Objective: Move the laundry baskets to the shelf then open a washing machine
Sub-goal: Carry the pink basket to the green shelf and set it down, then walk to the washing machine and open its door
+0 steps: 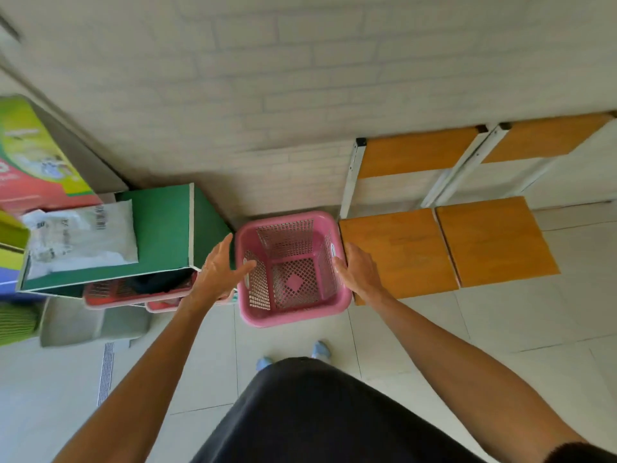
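Dark shorts (317,412), left hand (217,265) and right hand (359,269) spread beside pink basket (293,315), package label (100,218) unreadable

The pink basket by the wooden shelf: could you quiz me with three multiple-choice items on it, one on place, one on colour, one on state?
1. Where is the pink basket?
A. Between the green box and the wooden shelf
B. On the top shelf board
C. Inside the green box

2. What colour is the box to the basket's left?
A. Blue
B. Green
C. Black

3. What is in the pink basket?
A. Folded towels
B. Nothing
C. Shoes

Answers:
1 A: it sits in the gap, with the left hand and right hand on its two sides.
2 B: its top and side are plainly green.
3 B: the mesh bottom shows bare.
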